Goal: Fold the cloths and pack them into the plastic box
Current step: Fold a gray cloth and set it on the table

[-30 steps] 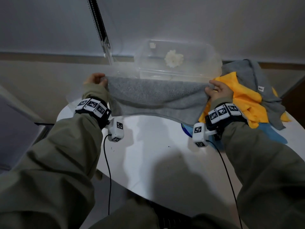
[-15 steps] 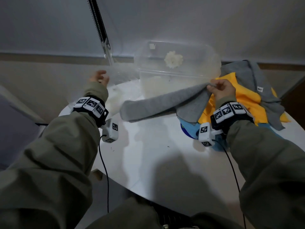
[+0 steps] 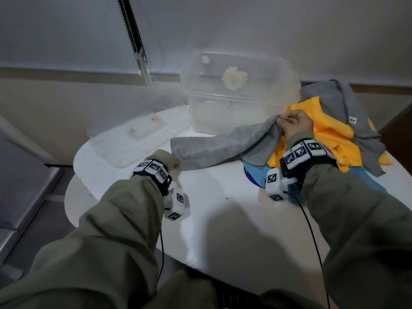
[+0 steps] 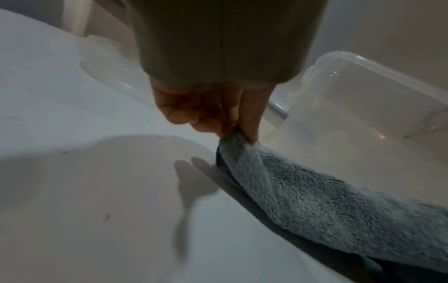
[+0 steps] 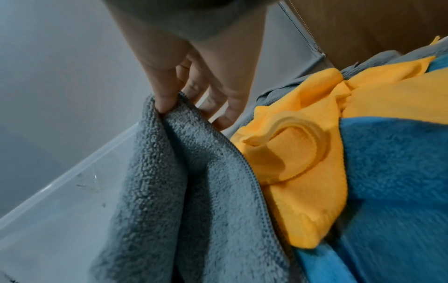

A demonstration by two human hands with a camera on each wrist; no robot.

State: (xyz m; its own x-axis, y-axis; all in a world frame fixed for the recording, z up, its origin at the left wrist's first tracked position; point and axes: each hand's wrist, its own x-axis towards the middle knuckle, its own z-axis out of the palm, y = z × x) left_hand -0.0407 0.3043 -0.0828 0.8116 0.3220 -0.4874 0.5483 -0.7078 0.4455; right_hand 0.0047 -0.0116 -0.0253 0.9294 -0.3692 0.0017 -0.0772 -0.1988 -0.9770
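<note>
A grey terry cloth (image 3: 223, 146) lies folded lengthwise on the white table (image 3: 211, 208), in front of the clear plastic box (image 3: 240, 94). My left hand (image 3: 172, 160) pinches the cloth's left end (image 4: 232, 141) low over the table. My right hand (image 3: 294, 123) pinches its right corner (image 5: 169, 107) and holds it raised beside the box. In the right wrist view the thumb (image 5: 164, 99) presses the grey cloth (image 5: 189, 191) against the fingers. The box holds no cloth.
The box's clear lid (image 3: 133, 137) lies flat at the left of the box. A heap of cloths sits at the right: yellow (image 3: 330, 134), another grey one (image 3: 338, 101) and blue (image 3: 256, 175). A pole (image 3: 133, 39) stands behind.
A second ago both hands held the grey cloth stretched up. The left hand let go, the cloth dropped onto the table, and the left hand came down and took its left end.
</note>
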